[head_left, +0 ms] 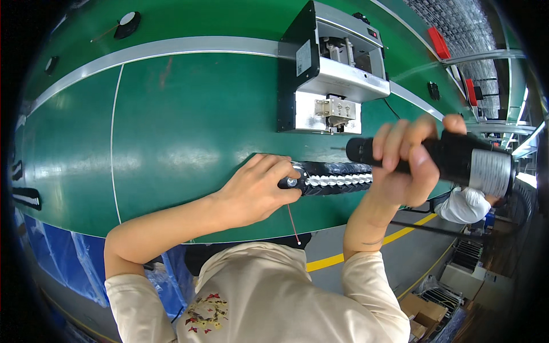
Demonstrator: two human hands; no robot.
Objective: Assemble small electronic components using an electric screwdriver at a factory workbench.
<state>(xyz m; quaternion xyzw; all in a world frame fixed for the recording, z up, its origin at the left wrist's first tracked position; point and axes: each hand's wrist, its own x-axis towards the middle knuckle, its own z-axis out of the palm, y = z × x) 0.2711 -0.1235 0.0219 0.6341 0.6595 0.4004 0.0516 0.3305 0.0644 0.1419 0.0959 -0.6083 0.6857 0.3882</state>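
Note:
My right hand [407, 163] is closed around a black electric screwdriver [492, 171] with a silver-wrapped section near its rear. The tool lies nearly level above the table, its thin bit pointing left. My left hand [260, 187] grips the left end of a long black ribbed part [337, 177] with a white, bead-like strip along its middle. A round silver piece [291, 182] shows at that end, beside my fingertips. From near the same end a thin red wire [293, 223] runs to the table's front edge, ending in a small connector. My right hand and wrist hide the part's far right end.
A silver and black bench machine [337, 74] stands behind the part on the green table [183, 126]. Small black parts [127, 26] lie at the back left, another [27, 198] at the left edge. Red bins [439, 43] are at right. A co-worker [466, 204] and cardboard boxes [426, 311] are beyond.

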